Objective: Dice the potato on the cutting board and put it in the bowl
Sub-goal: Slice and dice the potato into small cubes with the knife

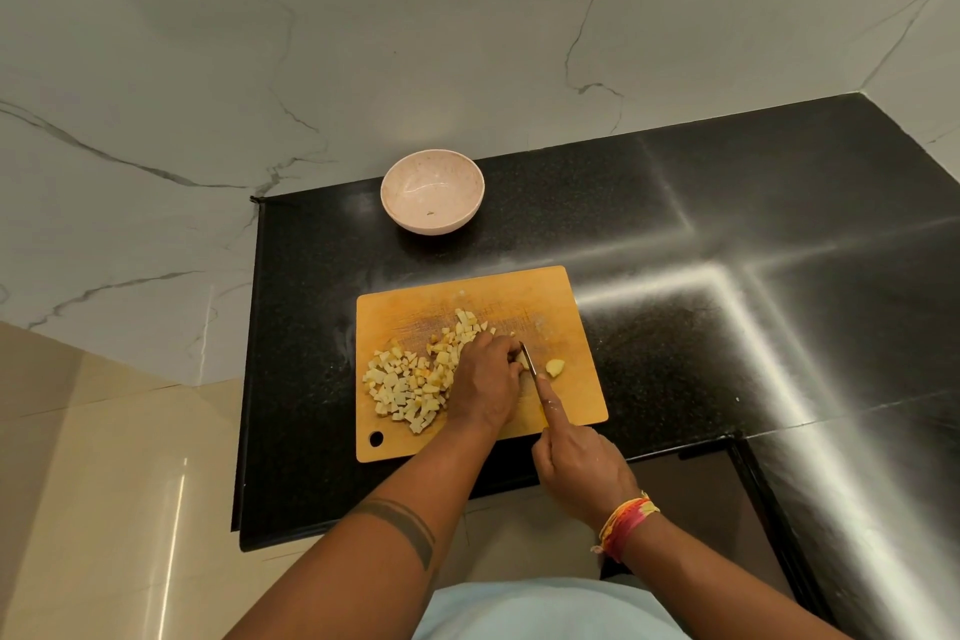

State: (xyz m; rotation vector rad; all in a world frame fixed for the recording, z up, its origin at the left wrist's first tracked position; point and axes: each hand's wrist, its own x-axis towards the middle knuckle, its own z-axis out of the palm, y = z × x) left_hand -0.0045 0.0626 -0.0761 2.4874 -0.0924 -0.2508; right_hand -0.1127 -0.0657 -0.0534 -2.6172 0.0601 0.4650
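Potato dice (410,382) lie heaped over the left half of the orange cutting board (550,296), which sits near the front edge of the black counter (675,234). The left hand (488,379) rests at the board's middle, its fingers curled down over a small piece of potato that is mostly hidden beneath them; the heap touches that hand's left side. Just right of those fingers stands the knife (529,359), its blade edge down on the board. The right hand (576,463) grips the handle at the board's front edge, with its forefinger stretched along the blade's spine. One loose potato chunk (555,367) lies just right of the blade, clear of both hands. The pale pink bowl (432,197) stands well apart from the board, toward the counter's back left corner, beside the marble wall (260,68); only a tiny speck shows inside it. Coloured threads (623,525) circle the right wrist.
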